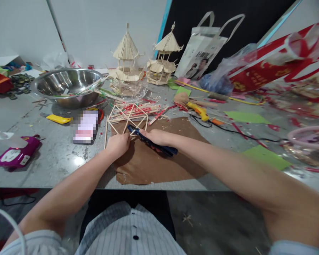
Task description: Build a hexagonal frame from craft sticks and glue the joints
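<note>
My left hand [118, 144] is closed on the lower edge of a frame of thin wooden sticks [127, 117], which has several crossing struts. In my right hand [158, 137] I grip dark blue pliers [163, 148], their handles pointing back toward the right. The jaws meet the frame's sticks just beside my left fingers; whether they are closed on one cannot be made out. Beneath both hands lies a brown sheet [159, 168]. Behind the frame is a pile of loose sticks with red printed wrapping [134, 110].
Two wooden stick pavilions [127, 53] [164, 53] stand at the back, near a steel bowl [66, 85]. A phone [85, 127] and a yellow utility knife [58, 119] lie left. To the right are a yellow glue gun [199, 110] with a black cord, green paper [247, 117] and bags [271, 67].
</note>
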`<state>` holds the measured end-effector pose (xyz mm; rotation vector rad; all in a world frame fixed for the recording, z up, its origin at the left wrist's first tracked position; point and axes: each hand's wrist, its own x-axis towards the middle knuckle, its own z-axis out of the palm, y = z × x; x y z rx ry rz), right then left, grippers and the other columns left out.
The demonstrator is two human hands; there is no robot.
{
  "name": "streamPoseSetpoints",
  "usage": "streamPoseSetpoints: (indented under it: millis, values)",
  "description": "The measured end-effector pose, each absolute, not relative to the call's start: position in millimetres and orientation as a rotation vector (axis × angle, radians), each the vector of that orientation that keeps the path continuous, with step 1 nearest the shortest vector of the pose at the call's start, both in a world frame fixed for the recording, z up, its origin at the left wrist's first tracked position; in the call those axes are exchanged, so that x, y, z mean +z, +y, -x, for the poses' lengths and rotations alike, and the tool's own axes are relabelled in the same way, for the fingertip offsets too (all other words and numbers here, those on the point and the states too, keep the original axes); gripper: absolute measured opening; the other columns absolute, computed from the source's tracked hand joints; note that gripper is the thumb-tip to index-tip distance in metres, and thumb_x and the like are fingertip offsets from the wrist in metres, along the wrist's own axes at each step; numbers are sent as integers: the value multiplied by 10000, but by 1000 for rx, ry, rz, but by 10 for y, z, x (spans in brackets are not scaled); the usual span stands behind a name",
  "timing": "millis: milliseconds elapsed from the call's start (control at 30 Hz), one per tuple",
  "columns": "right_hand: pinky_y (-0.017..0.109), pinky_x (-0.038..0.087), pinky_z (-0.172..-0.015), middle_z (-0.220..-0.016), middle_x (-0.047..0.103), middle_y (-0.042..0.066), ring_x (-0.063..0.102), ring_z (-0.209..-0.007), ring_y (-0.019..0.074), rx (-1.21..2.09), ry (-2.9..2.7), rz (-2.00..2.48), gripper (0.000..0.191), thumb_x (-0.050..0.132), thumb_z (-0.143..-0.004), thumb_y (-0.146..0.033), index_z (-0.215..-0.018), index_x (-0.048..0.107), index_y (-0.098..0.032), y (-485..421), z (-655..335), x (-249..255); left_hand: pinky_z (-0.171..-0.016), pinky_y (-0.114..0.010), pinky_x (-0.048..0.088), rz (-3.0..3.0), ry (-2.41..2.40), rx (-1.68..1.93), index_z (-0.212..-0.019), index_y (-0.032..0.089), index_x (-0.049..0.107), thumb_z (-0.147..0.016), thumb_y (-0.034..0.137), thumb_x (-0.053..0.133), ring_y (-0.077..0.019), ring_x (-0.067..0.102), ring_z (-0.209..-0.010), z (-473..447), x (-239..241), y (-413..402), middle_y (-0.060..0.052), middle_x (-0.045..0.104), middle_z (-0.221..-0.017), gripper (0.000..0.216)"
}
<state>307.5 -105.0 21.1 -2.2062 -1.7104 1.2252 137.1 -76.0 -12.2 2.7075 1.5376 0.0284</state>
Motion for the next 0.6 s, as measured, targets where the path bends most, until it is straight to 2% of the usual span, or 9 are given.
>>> streamPoseSetpoints:
  millis: [200, 600]
  values:
    - [280, 450, -412, -593, 591, 110, 554, -426, 161, 1214, -1712, 2206, 779, 122, -543, -838, -558, 488, -151, -1039, -3098, 171, -667, -296, 425, -2673, 1567, -2, -921, 179, 558, -853, 395, 187, -209, 599, -804, -1380, -92, -769, -104, 631, -819, 435]
    - [299, 443, -416, -576, 594, 126, 568, -455, 189, 1192, -1732, 2175, 755, 145, -553, -834, -527, 489, -162, -1039, -3101, 154, -673, -320, 426, -2655, 1545, 24, -915, 174, 562, -852, 386, 202, -230, 600, -804, -1375, -91, -766, -120, 629, -818, 422]
